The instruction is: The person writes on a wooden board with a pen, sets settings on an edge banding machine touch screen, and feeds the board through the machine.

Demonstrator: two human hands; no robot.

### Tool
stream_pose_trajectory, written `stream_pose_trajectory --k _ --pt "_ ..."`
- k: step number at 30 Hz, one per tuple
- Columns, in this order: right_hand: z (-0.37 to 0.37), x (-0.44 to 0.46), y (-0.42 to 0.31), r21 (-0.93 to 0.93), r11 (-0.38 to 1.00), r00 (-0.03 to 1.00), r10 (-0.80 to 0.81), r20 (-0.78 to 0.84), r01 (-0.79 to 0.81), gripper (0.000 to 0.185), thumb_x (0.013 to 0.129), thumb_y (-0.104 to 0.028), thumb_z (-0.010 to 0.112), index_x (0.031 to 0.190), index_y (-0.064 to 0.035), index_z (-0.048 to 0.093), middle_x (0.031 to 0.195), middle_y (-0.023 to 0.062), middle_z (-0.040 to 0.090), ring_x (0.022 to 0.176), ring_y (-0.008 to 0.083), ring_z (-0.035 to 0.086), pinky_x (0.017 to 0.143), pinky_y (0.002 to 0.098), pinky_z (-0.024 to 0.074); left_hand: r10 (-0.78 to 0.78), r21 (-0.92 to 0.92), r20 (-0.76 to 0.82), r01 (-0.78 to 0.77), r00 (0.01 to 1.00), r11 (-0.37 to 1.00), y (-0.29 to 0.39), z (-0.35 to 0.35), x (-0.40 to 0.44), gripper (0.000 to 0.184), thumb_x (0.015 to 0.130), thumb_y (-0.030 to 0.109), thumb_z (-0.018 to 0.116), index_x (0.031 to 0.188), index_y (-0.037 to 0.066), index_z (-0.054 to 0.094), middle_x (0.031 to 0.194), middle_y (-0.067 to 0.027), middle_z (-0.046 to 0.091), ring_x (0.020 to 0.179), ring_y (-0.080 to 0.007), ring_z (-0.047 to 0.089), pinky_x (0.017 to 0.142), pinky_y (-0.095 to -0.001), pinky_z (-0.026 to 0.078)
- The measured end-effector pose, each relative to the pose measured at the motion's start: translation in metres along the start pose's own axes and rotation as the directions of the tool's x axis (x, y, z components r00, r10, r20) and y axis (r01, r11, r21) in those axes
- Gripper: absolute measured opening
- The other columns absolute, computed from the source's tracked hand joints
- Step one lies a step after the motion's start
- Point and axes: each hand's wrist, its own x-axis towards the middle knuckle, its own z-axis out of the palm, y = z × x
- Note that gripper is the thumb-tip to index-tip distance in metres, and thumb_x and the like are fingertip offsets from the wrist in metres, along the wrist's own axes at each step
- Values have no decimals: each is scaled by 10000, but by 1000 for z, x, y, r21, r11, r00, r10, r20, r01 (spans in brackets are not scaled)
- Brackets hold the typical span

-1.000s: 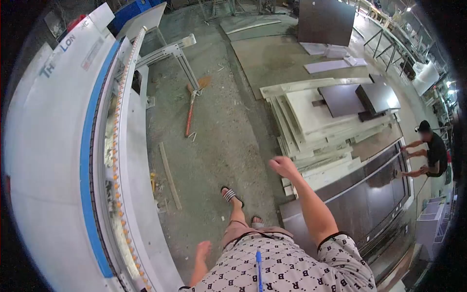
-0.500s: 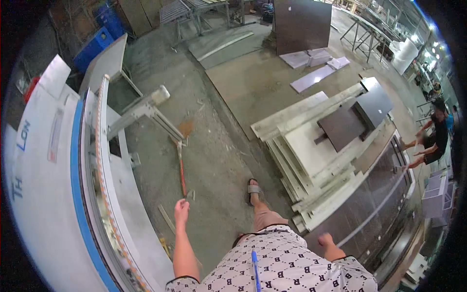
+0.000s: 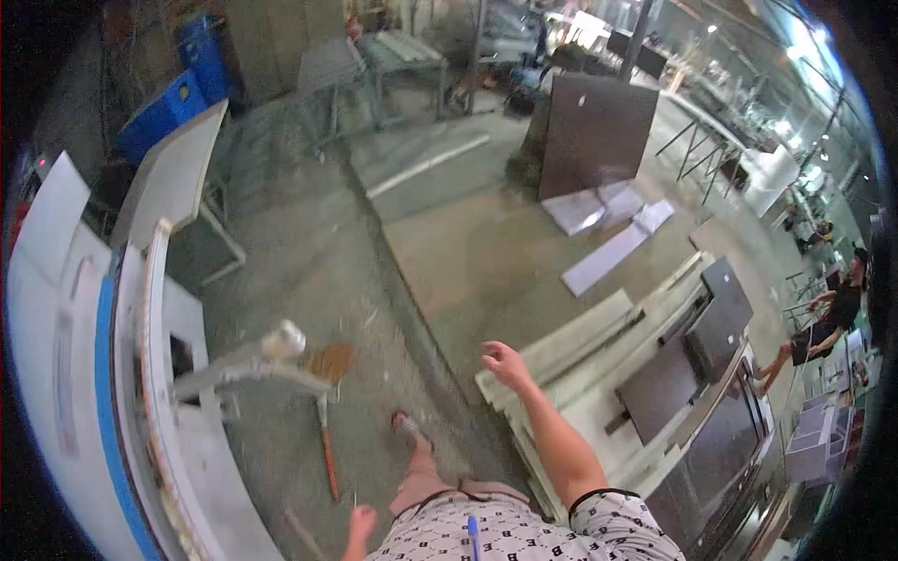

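Note:
My right hand (image 3: 506,365) is raised in front of me, left of the stack of pale boards (image 3: 552,374), with its fingers loosely curled and nothing visible in them. Low in the view, my left hand (image 3: 363,520) hangs near the foot of a broom (image 3: 329,449) on the floor; its fingers are small and blurred. Neither hand touches the broom or the boards. A blue pen (image 3: 474,538) is clipped to the front of my patterned shirt.
At the left runs a long white machine (image 3: 56,327) with a blue stripe and a protruding arm (image 3: 253,360). Dark panels (image 3: 659,388) lie on the boards. Ahead stands a large brown panel (image 3: 597,136). A person (image 3: 839,309) in dark clothes is at the right.
The view has moved forward past the machine. My right hand has swung up and forward, while my left hand has dropped back. The person at the right now appears more upright.

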Motion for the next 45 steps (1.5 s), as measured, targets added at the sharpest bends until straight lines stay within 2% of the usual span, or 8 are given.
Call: stream_pose_trajectory --k 5,14,20,22,26,33,39,45 --pt "24 130 -101 245 949 980 -200 -22 199 344 909 -250 633 1192 -55 619 964 34 688 845 117 614 765 283 502 246 -264 -113 -268 963 926 166 -85 158 319 793 207 706 1025 -1 640 820 -83 674 722 -163 641 669 -329 525" --pt "27 97 188 -563 586 553 793 254 -583 341 833 -360 584 957 -65 702 904 192 688 847 305 671 741 428 525 665 -153 -413 -768 622 622 636 -421 330 313 865 190 669 1125 18 645 880 -24 670 784 -102 592 717 -281 496" --pt "0 357 188 -893 448 743 614 266 -51 180 751 -234 637 823 -112 748 830 128 709 766 278 685 691 430 527 22 -691 -488 -402 872 601 493 -457 580 144 941 237 553 998 106 571 709 11 566 560 -81 497 455 -248 371" --pt "-11 521 47 -456 635 713 701 0 -624 369 849 -402 550 868 -84 737 916 122 712 882 323 674 777 440 525 -239 -730 -198 20 951 683 427 -427 587 204 927 273 554 1014 94 597 734 -71 573 587 -215 553 496 -369 463" --pt "44 815 -202 -434 901 998 28 51 -3 437 862 -425 572 1044 -35 650 980 180 680 935 355 640 811 430 505 -403 -511 141 415 904 753 479 -385 597 261 928 295 555 1060 77 606 839 -100 596 710 -242 572 601 -379 467" --pt "217 998 -506 317 895 927 -361 99 315 373 934 -391 581 1116 -74 656 871 99 671 810 138 629 719 328 507 -204 -460 141 247 969 853 560 -496 768 364 929 335 557 1142 47 620 1022 -152 636 926 -288 604 783 -398 474" --pt "299 1064 -242 -502 813 706 168 688 295 365 922 -379 553 847 -47 684 746 78 678 685 172 635 570 367 465 -120 -340 -271 21 955 940 629 -713 873 468 911 406 587 1195 36 631 1158 -164 671 1097 -316 625 912 -402 482" --pt "335 1176 -364 -579 795 620 550 559 -183 346 936 -385 518 962 -74 666 826 59 675 740 197 636 626 390 497 -89 -562 -687 -450 721 694 698 -916 988 411 884 380 642 1120 44 662 1013 -110 721 979 -273 676 871 -401 511"
